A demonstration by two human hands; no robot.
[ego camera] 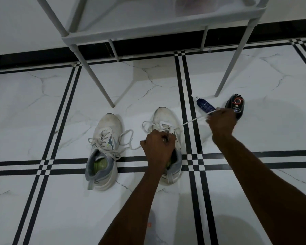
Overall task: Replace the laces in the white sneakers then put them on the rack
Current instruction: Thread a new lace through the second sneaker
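Two white sneakers stand side by side on the tiled floor, toes pointing away from me. The left sneaker (104, 149) keeps its lace loosely threaded, loose ends trailing to its right. My left hand (157, 147) grips the tongue area of the right sneaker (166, 121) and hides its opening. My right hand (221, 121) pinches one end of that shoe's white lace (189, 122), which runs taut from the eyelets up to the right. Another loop of lace (147, 125) lies left of the shoe's toe.
A grey metal rack (148, 35) stands just beyond the sneakers, with one leg (102, 89) landing near the left sneaker's toe and another at the right. A blue bottle (205, 105) and a dark shoe-polish container (236, 104) lie beside my right hand.
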